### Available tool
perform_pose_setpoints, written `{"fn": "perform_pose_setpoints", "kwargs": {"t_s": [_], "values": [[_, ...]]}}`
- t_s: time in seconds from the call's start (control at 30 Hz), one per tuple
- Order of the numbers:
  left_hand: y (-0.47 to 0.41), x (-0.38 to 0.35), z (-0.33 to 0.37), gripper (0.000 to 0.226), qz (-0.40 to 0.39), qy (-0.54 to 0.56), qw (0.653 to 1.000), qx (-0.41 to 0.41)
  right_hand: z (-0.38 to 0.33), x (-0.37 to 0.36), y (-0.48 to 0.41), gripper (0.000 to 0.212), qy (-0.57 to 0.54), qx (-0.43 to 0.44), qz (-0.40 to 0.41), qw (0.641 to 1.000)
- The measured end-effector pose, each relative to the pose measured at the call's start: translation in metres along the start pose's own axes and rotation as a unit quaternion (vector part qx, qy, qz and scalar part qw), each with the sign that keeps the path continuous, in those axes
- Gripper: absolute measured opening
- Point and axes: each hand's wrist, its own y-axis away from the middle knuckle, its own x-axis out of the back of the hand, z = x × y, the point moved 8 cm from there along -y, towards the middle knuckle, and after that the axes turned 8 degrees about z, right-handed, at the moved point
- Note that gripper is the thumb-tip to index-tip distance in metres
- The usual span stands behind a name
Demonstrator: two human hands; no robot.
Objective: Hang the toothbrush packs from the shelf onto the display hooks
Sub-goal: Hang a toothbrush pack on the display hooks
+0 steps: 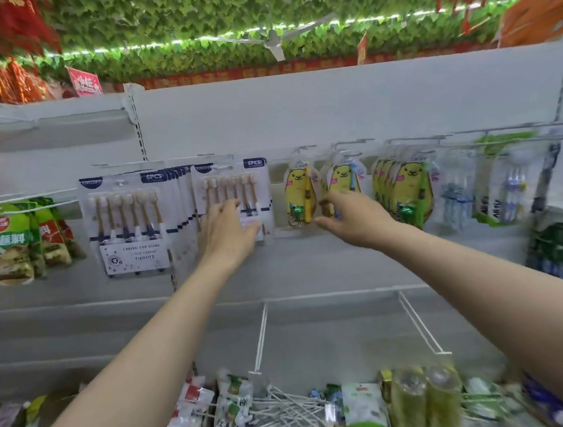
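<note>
Landmark: white six-brush pack (232, 180), hanging on its hook mid-rail.

- Left hand (230, 230) lies flat on its lower half. Fingers are straight and nothing is gripped, so it reads as steadying the pack.
- Right hand (355, 221) is to the right of the landmark, at the bottom edge of a yellow bear pack (342, 176). Thumb and forefinger are curled close together, but blur hides whether they pinch the wrapper. Can't tell.
- Another yellow pack (300, 191) hangs just right of the landmark.
- A thick stack of six-brush packs (125, 214) sits just left of it, and a bunch of yellow packs (408, 187) further right.
- Every toothbrush pack in view is on a hook.
- The shelf below the landmark holds pouches and loose white hooks (292, 412). Can't make out a toothbrush pack there.

Risks, my read:
- Pushing the landmark pack up or outward could walk its hole off the hook tip.
- Tugging the yellow bear pack by its bottom could tear the hang hole or drag its neighbour off.
- Anything dropped lands in the hook tangle below.
</note>
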Motion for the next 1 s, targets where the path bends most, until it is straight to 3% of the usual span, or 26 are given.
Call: {"fn": "perform_pose_setpoints", "kwargs": {"t_s": [0.17,0.47,0.73,1.0], "values": [[0.065,-0.002,0.056,0.058,-0.028,-0.050,0.995,-0.085,0.021,0.048,0.073,0.053,0.116,0.029,-0.020,0.993],[0.141,-0.057,0.190,0.061,-0.126,-0.049,0.977,-0.167,0.123,0.134,0.175,0.054,0.148,-0.049,-0.029,0.987],[0.199,-0.144,0.357,0.060,-0.164,-0.016,0.956,-0.241,0.278,0.225,0.234,0.052,0.175,-0.131,-0.012,0.976],[0.251,-0.247,0.538,0.059,-0.191,0.048,0.944,-0.265,0.457,0.318,0.280,0.054,0.213,-0.173,-0.010,0.962]]}}
